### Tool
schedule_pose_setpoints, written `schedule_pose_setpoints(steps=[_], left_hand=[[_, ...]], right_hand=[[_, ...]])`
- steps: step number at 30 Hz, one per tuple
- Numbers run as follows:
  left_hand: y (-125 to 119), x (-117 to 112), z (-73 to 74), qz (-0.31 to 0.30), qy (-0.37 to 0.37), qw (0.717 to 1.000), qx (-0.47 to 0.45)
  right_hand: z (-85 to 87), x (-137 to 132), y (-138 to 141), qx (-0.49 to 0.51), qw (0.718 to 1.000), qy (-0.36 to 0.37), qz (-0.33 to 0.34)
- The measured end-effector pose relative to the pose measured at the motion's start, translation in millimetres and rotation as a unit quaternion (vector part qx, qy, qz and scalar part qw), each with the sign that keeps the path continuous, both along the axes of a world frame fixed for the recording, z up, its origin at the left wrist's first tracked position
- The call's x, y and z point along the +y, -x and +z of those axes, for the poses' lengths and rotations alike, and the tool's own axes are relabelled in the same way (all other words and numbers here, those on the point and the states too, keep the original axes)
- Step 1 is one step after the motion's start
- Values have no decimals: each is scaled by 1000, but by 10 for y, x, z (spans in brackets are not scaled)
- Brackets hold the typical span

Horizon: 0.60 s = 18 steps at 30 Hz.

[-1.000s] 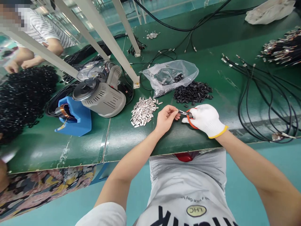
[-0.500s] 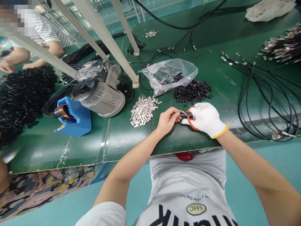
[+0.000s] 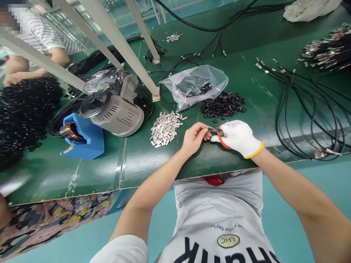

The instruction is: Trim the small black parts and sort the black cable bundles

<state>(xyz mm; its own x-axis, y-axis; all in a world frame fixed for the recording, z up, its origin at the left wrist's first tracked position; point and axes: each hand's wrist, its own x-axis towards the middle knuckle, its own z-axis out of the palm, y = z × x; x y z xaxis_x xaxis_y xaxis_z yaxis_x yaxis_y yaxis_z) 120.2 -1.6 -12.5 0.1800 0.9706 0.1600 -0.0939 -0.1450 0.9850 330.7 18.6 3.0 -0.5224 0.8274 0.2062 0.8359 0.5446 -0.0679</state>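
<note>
My right hand, in a white glove with a yellow cuff, is closed around pliers with orange-red handles. Their jaws point left, towards the fingertips of my bare left hand. Thumb and fingers of that hand are pinched together at the jaw tips; what they hold is too small to make out. Just beyond both hands lies a heap of small black pieces. Left of them is a pile of small silver metal connector shells.
A clear plastic bag lies behind the heaps. On the left stand a grey machine and a blue dispenser with a copper-coloured roll. Black cables loop at the right. White posts rise at left, with a co-worker beyond.
The view has shifted slightly, moving the bench items a little left in the picture. Both hands stay together at the plier jaws, with hardly any movement.
</note>
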Motion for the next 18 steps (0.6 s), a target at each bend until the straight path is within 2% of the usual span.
schedule_pose_setpoints(steps=[6,11,14,18], left_hand=[[-36,0,20,11,3,1000,-11],[-45,-22,6,3,17,1000,-4],[-41,-24,0,-4,22,1000,-2],[-35,-23,11,-2,18,1000,-12]], right_hand=[[51,-15,25,29,999,18,-22],[98,9,29,39,999,-22,19],[86,22,32,38,998,-26,36],[25,18,39,34,999,-23,12]])
